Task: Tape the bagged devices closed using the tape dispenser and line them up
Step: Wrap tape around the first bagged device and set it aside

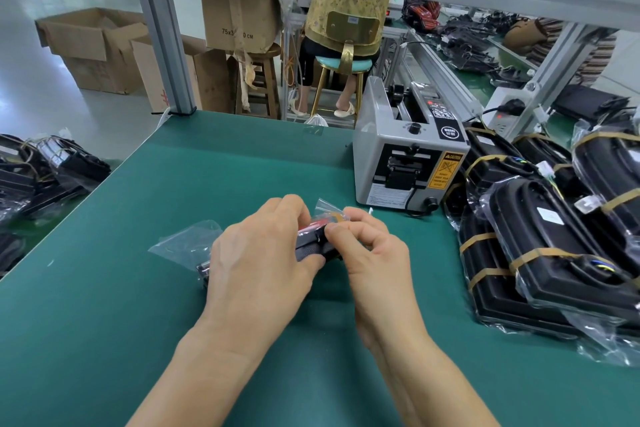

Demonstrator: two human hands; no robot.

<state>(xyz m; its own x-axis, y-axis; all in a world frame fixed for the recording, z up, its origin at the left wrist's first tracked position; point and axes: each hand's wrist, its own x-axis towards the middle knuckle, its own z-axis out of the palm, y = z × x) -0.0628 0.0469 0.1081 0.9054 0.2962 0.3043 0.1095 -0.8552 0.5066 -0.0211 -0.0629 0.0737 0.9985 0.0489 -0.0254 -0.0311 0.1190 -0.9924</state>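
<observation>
A black device in a clear plastic bag (311, 246) lies on the green mat (173, 184) in the middle. My left hand (263, 260) covers it and grips it from the left, fingers curled over the far edge. My right hand (367, 243) pinches the bag's folded end on the right, where some red and orange shows. Loose bag plastic (183, 243) sticks out to the left. The grey tape dispenser (405, 156) stands behind and to the right, apart from both hands.
Several bagged black devices (561, 239) bound with tan bands are stacked at the right. More bagged devices (45, 170) lie at the left edge. A person sits on a stool (343, 62) beyond the bench, near cardboard boxes (104, 45) and a metal frame post (166, 38).
</observation>
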